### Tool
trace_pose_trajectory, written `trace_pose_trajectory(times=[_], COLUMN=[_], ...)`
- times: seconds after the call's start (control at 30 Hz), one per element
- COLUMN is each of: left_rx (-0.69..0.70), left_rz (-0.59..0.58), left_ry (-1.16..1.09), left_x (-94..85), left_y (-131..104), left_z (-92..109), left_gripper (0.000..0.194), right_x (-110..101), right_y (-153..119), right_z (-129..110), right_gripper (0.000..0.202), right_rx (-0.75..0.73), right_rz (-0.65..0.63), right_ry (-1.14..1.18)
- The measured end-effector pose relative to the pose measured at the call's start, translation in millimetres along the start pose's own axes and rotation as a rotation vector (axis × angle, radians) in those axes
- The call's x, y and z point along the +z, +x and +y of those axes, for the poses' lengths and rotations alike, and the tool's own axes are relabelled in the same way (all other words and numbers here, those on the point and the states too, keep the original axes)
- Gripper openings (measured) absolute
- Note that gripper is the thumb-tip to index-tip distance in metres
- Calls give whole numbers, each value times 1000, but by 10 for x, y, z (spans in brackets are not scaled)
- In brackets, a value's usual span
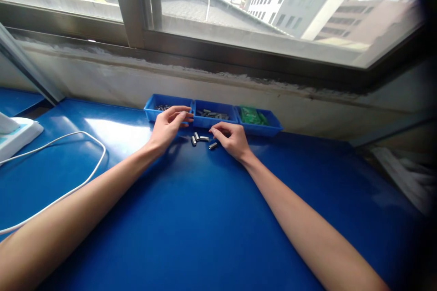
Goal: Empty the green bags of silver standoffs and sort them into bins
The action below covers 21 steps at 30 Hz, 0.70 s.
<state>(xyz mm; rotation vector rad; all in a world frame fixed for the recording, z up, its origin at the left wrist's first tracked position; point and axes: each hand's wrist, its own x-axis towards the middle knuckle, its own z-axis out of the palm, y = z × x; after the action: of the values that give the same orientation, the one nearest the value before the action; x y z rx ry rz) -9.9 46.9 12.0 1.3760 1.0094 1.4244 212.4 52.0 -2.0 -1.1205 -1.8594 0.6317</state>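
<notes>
Several small dark and silver pieces point(204, 138) lie on the blue table between my hands. My left hand point(170, 125) is at the front of the left blue bin point(150, 111), its fingers apart and nothing visible in them. Just right of the loose pieces is my right hand point(232, 137), thumb and index finger pinched together; whatever is between them is too small to make out. One dark piece point(213, 146) lies just below its fingertips. Small metal parts fill the left bin, and grey pieces point(218, 115) lie in the middle bin point(208, 122).
Green circuit boards point(253, 116) are in the right bin point(262, 130). The three bins stand along the wall under a window. A white cable point(97, 163) curves over the blue table point(191, 227) at left, near a white device point(22, 138).
</notes>
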Motion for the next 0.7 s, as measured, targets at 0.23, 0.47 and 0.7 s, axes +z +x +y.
trace_pose_trajectory(times=[0.23,0.47,0.7], left_rx=[474,622,607], left_rz=[-377,-516,-524], left_ry=[745,905,922], left_x=[-16,-11,-17], left_y=[-116,-137,-156], left_z=[-138,-199,-159], left_gripper=[31,33,32], right_x=[-246,-423,-407], right_y=[130,211,196], right_z=[-186,-316,-245], right_gripper=[29,26,31], right_rx=[-46,-28,122], right_rz=[-407,-665,-685], right_ry=[-214,-295,-90])
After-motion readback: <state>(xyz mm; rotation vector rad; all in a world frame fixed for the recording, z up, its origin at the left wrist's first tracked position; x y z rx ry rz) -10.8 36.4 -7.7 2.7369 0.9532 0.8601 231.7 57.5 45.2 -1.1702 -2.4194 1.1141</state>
